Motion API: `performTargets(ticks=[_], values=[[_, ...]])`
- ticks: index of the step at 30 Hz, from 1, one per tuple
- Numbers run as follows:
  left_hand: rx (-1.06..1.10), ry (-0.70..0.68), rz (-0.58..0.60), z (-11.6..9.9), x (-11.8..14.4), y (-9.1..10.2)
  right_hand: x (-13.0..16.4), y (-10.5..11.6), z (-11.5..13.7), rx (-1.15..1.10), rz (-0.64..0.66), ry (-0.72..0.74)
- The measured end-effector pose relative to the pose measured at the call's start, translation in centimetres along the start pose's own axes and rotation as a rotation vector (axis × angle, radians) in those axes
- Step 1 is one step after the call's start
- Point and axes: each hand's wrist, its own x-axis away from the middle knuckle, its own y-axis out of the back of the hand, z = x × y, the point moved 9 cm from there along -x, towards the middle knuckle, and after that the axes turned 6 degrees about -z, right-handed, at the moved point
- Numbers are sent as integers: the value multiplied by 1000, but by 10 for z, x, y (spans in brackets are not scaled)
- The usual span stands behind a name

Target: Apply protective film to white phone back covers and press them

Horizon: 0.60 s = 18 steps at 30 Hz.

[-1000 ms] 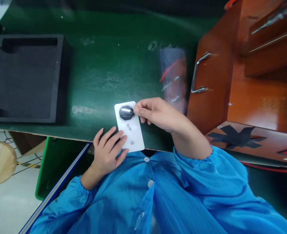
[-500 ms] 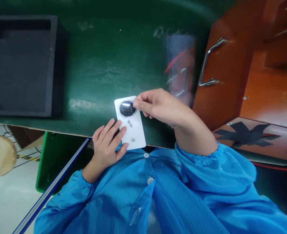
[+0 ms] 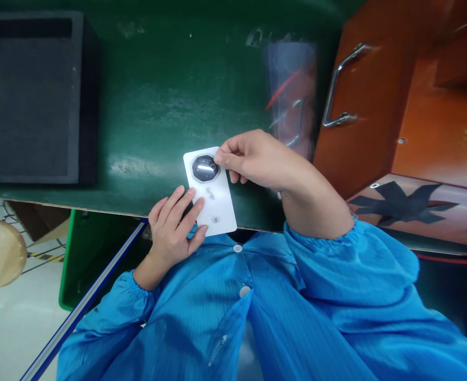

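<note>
A flat white phone (image 3: 221,198), its back facing up, lies at the front edge of the green table. Near its top is a dark octagonal camera window (image 3: 205,170) with a bright reflection, and small grey markings sit lower down. My left hand (image 3: 173,225) rests with spread fingers along the phone's left side, fingertips and thumb on its surface. At the upper right corner of the camera window, my right hand (image 3: 243,159) has thumb and forefinger pinched together. Whatever is between those fingertips is too small or hidden to make out.
A black tray (image 3: 75,106) stands at the left. To the right are a clear plastic sheet or bag (image 3: 291,79) and an orange-brown cabinet with a metal handle (image 3: 330,95). Below the table edge at left sit a green bin (image 3: 67,259) and a round wooden stool (image 3: 1,254).
The whole scene has shifted slightly upward as the head view tilts. Both hands keep nearly the same places on the phone, the right still pinched at the camera window's corner.
</note>
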Motion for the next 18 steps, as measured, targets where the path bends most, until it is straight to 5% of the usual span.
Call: performTargets(ticks=[18], values=[[1,-12,0,1,1,0,-1,1,-1,-14,-71,52]])
